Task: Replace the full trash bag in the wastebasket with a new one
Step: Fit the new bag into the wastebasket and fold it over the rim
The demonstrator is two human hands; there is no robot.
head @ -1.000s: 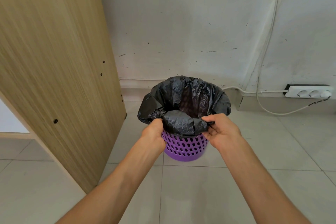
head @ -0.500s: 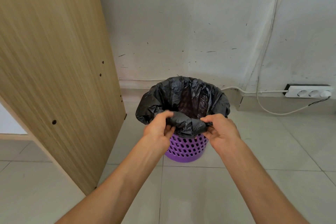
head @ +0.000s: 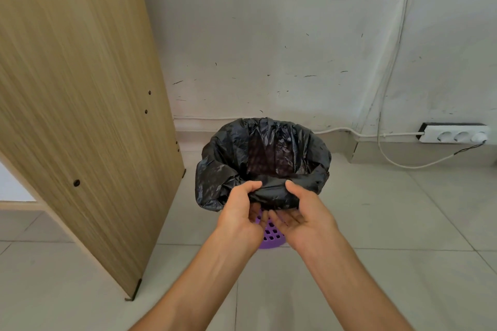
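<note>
Trash bag [head: 269, 153] cuff pinched by left hand [head: 239, 213] and right hand [head: 305, 219], likely to adjust it on wastebasket [head: 272, 237] rim

Black bag [head: 228, 166], perforated purple wastebasket [head: 271, 236]

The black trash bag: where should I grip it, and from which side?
Grip the cuff of the black trash bag, folded over the near rim of the purple wastebasket, from the near side: fingers under the hanging fold, thumb on top.
</note>
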